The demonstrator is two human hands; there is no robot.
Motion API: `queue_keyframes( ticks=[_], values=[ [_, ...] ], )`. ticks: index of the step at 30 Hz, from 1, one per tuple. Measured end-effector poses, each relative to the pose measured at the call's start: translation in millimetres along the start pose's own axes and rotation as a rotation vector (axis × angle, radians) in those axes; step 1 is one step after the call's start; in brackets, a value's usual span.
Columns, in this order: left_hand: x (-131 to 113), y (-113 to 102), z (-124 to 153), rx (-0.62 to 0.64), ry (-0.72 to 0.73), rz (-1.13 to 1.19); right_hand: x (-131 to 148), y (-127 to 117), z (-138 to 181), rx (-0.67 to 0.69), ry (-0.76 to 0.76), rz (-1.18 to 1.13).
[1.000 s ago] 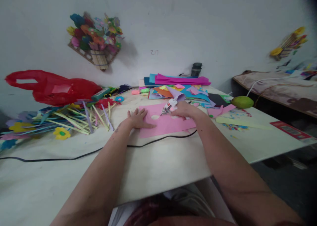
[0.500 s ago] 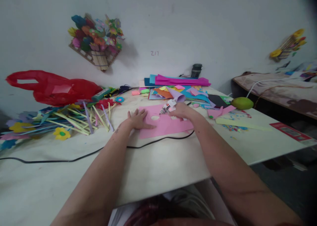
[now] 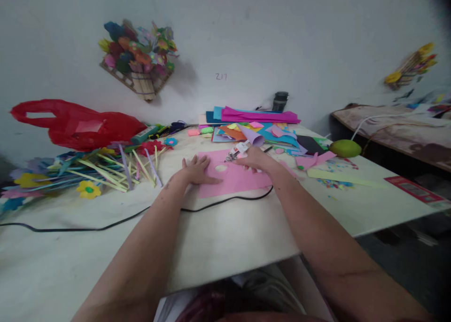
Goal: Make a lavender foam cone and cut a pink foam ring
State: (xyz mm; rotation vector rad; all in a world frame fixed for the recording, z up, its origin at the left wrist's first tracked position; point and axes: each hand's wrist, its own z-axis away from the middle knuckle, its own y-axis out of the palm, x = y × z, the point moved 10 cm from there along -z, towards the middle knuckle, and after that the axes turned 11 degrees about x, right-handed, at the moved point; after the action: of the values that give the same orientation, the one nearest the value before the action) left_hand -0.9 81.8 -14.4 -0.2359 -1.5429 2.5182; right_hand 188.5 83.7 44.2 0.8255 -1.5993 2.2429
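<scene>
A pink sheet [image 3: 236, 184] lies flat on the table, with a round hole in it that shows the pale tabletop. My left hand [image 3: 197, 170] rests on the sheet's left side, fingers spread and palm down. Over the right half, my right hand [image 3: 255, 159] is closed around a white tool with a dark speckled tip [image 3: 232, 155]; its exact kind is unclear. The tip points left, close to the sheet near the hole. A black cord [image 3: 225, 200] runs along the sheet's front edge toward my right wrist. A rolled lilac cone [image 3: 252, 136] lies just behind.
Paper flowers and pale strips [image 3: 102, 171] lie at the left, by a red plastic bag [image 3: 91, 127]. Folded coloured sheets [image 3: 260, 115] and a dark jar [image 3: 280, 101] stand at the back. At the right are a green oval object [image 3: 345, 148] and small scraps [image 3: 336, 183].
My right hand and the white tool have shifted slightly left over the pink sheet, and the sheet's right corner shows now. My left hand has stayed in place.
</scene>
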Motion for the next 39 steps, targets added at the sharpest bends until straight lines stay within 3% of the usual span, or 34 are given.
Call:
queue_keyframes(
  ticks=[14,25,34,39],
  values=[
    [-1.3,-0.9,1.5,-0.007,-0.003,0.004,3.1,-4.9,1.5,-0.022,0.056,0.118],
    [0.5,0.1,-1.0,-0.01,-0.002,0.007,-1.8,-8.4,1.2,-0.027,-0.037,0.054],
    [2.6,0.7,-5.1,-0.021,0.008,0.01,0.8,-5.2,-1.4,-0.03,0.092,0.223],
    [3.9,1.9,-6.0,-0.018,0.009,0.006,7.0,-3.4,2.1,-0.035,0.076,0.208]
  ],
)
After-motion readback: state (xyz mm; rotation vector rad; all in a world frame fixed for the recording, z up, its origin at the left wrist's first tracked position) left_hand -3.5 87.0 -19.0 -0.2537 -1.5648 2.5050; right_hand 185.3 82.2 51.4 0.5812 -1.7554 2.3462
